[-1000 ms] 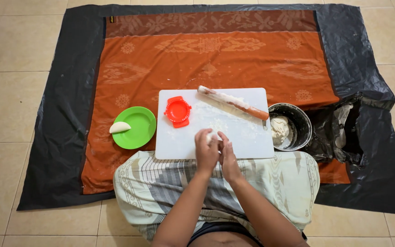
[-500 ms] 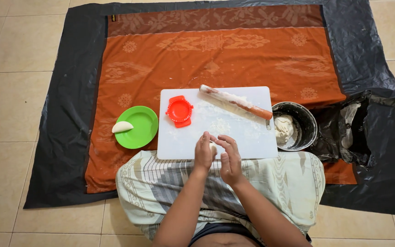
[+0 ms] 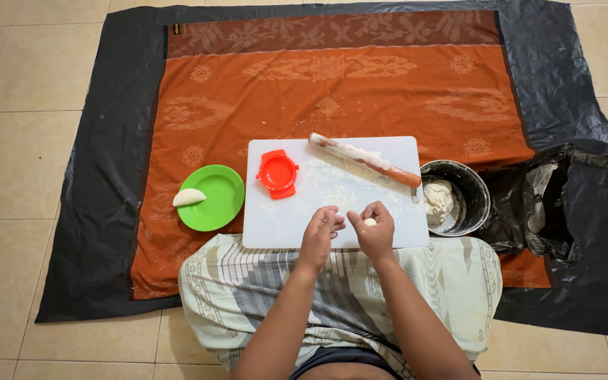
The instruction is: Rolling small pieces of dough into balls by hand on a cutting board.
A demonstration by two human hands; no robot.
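- Lying on the tiled floor [image 3: 29, 141] is a black plastic sheet [image 3: 107, 176], with an orange patterned cloth [image 3: 332, 91] spread on top of it.
- On the left part of the cloth sits a round green plate [image 3: 223, 204]; a white folded dumpling [image 3: 188, 197] rests on the plate's left rim.
- Just right of the plate lies a white cutting board [image 3: 276, 225], dusted with flour in its middle.
- A red round dumpling press [image 3: 278, 173] sits on the board's upper left area.
- A rolling pin [image 3: 364, 160] lies slantwise across the upper part of the board, floured along most of its length, its bare orange end pointing toward the right edge.
- The left hand [image 3: 320, 236] hovers over the board's near edge, fingers curled loosely inward; it grasps nothing that can be seen, and its fingertips sit just beside the right hand.
- The right hand [image 3: 374, 229] is next to it, also at the board's near edge, its fingers closed around a small white dough ball [image 3: 370, 222] that shows between thumb and forefinger.
- Below the hands, the person's lap is covered by a pale striped cloth [image 3: 248, 295].
- Right of the board, touching its edge, stands a dark round bowl [image 3: 474, 193] with a lump of white dough [image 3: 439, 200] inside.
- Farther right, a crumpled black plastic bag [image 3: 529, 204] lies on the sheet.
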